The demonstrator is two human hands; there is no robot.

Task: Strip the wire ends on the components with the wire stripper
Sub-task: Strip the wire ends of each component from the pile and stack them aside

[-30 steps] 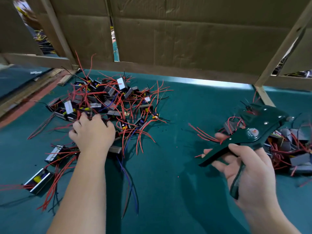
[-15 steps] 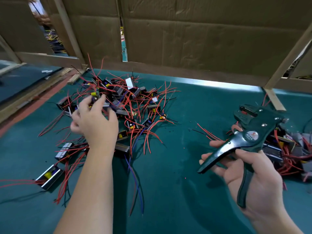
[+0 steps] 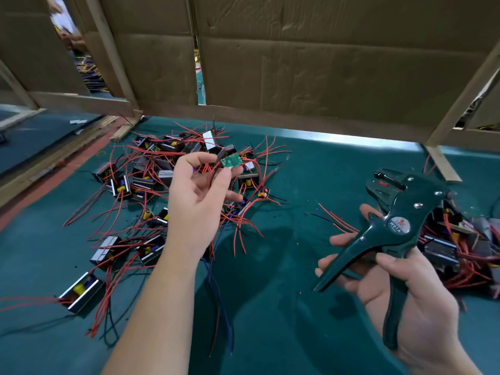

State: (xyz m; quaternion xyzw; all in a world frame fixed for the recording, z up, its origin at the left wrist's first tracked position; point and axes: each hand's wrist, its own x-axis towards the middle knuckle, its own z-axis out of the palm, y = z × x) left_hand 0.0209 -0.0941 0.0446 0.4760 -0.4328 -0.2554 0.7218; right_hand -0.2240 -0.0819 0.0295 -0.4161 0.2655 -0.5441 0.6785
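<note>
My left hand (image 3: pixel 198 196) pinched a green component (image 3: pixel 230 161) above the pile (image 3: pixel 162 171), my right hand (image 3: pixel 400 290) gripped the wire stripper (image 3: pixel 392 234), handles spread, over the green counter (image 3: pixel 284 307).

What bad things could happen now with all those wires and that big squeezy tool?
The left hand pinches the green part only with fingertips, so it might slip. Its red wires seem to run back into the pile, so lifting could drag other parts along. The right hand has fingers close by the stripper handles; a careless squeeze might pinch them.
</note>
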